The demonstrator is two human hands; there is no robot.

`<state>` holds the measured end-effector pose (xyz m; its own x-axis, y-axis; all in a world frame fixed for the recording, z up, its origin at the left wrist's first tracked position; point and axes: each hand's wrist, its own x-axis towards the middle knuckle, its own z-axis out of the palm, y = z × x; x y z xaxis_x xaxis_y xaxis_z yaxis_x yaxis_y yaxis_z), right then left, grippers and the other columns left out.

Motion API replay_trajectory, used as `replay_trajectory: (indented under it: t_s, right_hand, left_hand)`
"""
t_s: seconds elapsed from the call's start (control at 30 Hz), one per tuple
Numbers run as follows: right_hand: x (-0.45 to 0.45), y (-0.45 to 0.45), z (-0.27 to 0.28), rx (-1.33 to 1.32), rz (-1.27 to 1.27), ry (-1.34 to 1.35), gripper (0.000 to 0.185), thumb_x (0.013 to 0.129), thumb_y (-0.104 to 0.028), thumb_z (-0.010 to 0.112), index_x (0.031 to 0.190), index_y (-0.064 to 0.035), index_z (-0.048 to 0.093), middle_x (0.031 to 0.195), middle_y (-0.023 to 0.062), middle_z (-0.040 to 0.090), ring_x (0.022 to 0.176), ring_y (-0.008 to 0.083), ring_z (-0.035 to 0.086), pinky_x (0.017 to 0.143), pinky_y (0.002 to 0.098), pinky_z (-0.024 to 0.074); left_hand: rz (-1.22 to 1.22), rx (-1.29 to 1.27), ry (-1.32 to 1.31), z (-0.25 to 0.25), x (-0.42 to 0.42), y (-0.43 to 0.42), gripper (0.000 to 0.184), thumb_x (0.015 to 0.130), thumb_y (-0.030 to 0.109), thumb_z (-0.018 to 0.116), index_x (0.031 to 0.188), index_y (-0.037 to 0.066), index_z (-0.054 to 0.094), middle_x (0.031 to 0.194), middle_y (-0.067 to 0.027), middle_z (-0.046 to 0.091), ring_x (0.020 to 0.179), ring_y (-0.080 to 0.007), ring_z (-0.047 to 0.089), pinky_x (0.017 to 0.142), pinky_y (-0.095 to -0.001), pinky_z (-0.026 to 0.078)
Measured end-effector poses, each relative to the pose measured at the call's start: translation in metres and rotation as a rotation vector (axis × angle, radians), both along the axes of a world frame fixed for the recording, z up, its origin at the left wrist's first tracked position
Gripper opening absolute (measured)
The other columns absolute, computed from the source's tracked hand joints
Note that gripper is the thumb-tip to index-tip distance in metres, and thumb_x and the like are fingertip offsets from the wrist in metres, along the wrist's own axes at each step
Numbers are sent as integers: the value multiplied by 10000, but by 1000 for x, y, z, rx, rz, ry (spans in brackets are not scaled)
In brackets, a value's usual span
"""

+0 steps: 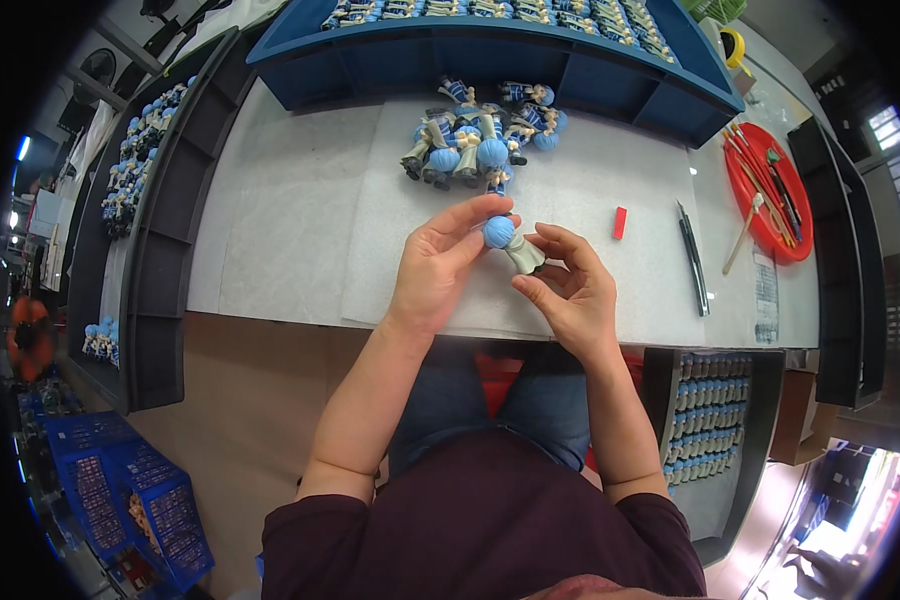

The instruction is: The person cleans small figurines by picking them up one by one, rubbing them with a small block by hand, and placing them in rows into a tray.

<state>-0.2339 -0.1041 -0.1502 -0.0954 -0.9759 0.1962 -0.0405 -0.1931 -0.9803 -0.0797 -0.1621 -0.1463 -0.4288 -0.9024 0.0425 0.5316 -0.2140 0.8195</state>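
A small figurine (517, 248) with a ribbed light-blue head and a pale grey cape is between my two hands, tilted over the table. My left hand (435, 262) pinches it at the head end with thumb and fingers. At the cape's lower end, my right hand (578, 296) has its curled fingers and thumb around the edge. Just beyond my fingers lies a loose pile of similar figurines (467, 145), some in blue-and-white stripes. The figurine's front is turned away from me.
Behind the pile stands a blue tray (450, 58) with rows of figurines. On the right are a red eraser-like block (620, 223), a black pen-like tool (692, 258) and a red dish (803, 225) of brushes. Dark trays (160, 250) flank the white table (290, 210).
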Motion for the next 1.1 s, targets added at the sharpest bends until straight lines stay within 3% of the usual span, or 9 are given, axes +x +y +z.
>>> replay_trajectory:
  t_s: [0.63,1.0,1.1]
  right_hand:
    - [0,1,-1,-26,-28,36,510,703,42,685,1175,-1,495,1105,133,553,957,166,566,813,276,481]
    - [-8,5,4,-58,-94,39,458,701,28,655,1137,2,516,1098,126,564,973,207,566,800,305,485]
    - [-25,7,16,-260,-157,314,490,652,-26,622,1132,-18,528,1100,136,555,1002,261,552,808,326,459]
  left_hand:
    - [4,26,-35,-1,-2,1,367,866,-7,422,1231,-26,463,1203,-173,533,1114,-231,522,969,-328,387]
    - [52,-162,-278,-3,-9,10,361,819,-71,539,1175,-16,516,1116,-96,575,1006,-128,537,878,-240,420]
    - [-7,-178,-322,-3,-9,12,357,788,-64,594,1137,-23,532,1068,-88,585,976,-130,549,842,-254,449]
